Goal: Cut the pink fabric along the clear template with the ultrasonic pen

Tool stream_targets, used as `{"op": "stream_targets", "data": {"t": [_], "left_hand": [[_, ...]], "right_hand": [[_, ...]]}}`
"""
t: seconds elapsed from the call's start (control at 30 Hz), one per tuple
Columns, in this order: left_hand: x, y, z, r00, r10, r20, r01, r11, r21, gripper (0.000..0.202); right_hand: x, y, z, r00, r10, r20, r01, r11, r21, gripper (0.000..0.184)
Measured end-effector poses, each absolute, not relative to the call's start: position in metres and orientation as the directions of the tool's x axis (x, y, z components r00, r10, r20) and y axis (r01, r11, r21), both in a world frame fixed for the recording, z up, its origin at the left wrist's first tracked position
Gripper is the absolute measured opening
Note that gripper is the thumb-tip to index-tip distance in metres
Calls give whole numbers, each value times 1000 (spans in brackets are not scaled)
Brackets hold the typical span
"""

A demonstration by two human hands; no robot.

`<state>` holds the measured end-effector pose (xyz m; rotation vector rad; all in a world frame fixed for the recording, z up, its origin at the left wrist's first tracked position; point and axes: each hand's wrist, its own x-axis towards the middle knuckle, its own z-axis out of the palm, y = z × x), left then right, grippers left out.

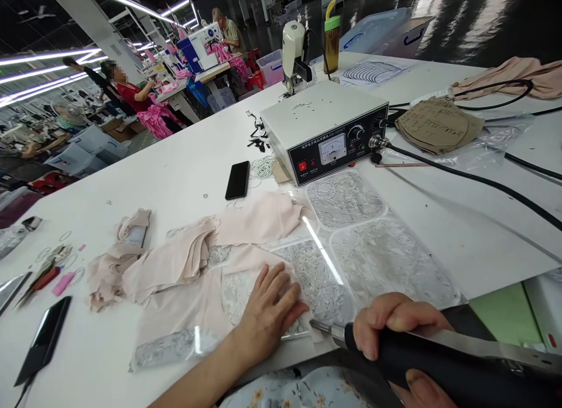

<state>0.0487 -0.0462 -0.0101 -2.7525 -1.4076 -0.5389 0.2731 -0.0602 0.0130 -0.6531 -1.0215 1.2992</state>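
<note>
Cloth of a pale pink colour lies in front of us on the white table (175, 162), and our left hand (267, 311) rests flat on one cloth piece (193, 302). Its fingers are spread and grasp nothing; they only press the cloth piece down where it overlaps the clear plate (395, 261). Our right hand (395, 332) is clenched around the black handle of a tool (439, 361). The tool's thin metal tip points left and sits just beside our left fingertips, near the edge of the cloth piece. Whether the tip touches the cloth we cannot tell.

As we judge it, the work on this piece is at its start. The cloth piece is laid out and held, and the tool is close but not plainly on it. We see no mark or cut on the pink cloth. Further left a pile (184, 259) of similar pink pieces lies loosely folded, and we cannot tell whether those are finished or waiting. The clear plate shows many fine pale scratches in rounded patches.

Behind the plate stands a white control box (325, 127) with a dial and a red switch, and a black cable (461, 177) runs from it toward our right. A phone (237, 180) lies face down beside the box. Scissors (41, 273) lie near the table's left edge, well apart from our hands. Other people sit at sewing machines far off.
</note>
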Motion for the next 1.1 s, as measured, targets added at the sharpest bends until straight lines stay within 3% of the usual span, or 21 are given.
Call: {"op": "stream_targets", "data": {"t": [0.3,0.73,0.97,1.1], "left_hand": [[47,-44,-12,559,754,346,760,-632,150,15],[40,-48,-17,578,759,300,758,-635,147,12],[40,-48,-18,572,758,312,753,-637,166,11],[40,-48,-19,572,751,330,752,-641,154,11]], "right_hand": [[271,-58,17,-45,963,267,-428,223,-876,12],[273,-62,15,-55,962,267,-423,220,-879,12],[271,-65,16,-60,982,179,-453,133,-881,11],[272,-63,17,-44,972,231,-461,185,-868,11]]}}
